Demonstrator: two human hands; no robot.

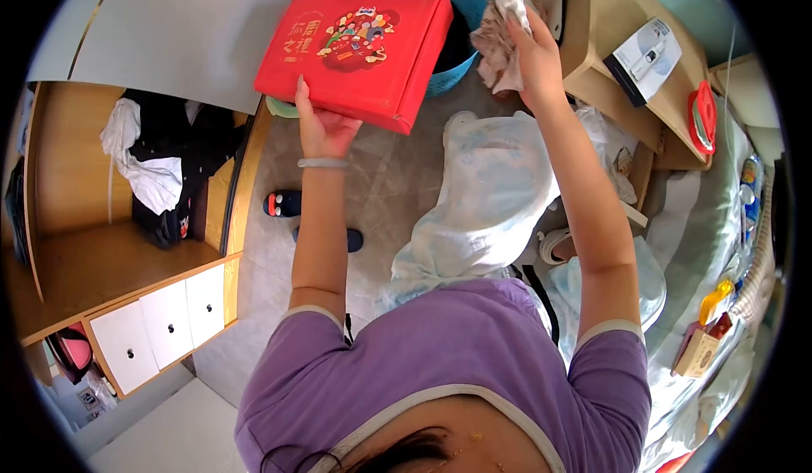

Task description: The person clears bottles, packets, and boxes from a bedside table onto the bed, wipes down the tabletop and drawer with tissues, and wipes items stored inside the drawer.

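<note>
A flat red gift box [288, 59] with a colourful printed emblem and gold characters rests tilted on my left hand [328, 128]. The thumb lies on its front face and the other fingers go underneath. In my right hand [538, 54] is a crumpled, pale brownish cloth [499, 46], pinched in the fingers and raised to the right of the box. Behind the box stands a blue plastic basket [463, 0], partly hidden, with something dark inside.
On the left, an open wooden cabinet [72, 283] holds black and white clothes [169, 156]. Dark slippers [285, 203] lie on the grey tiled floor. At right, a wooden desk [596, 25] carries a black-and-white box [647, 59] and a red item [702, 118]. A bed [677, 262] lies below it.
</note>
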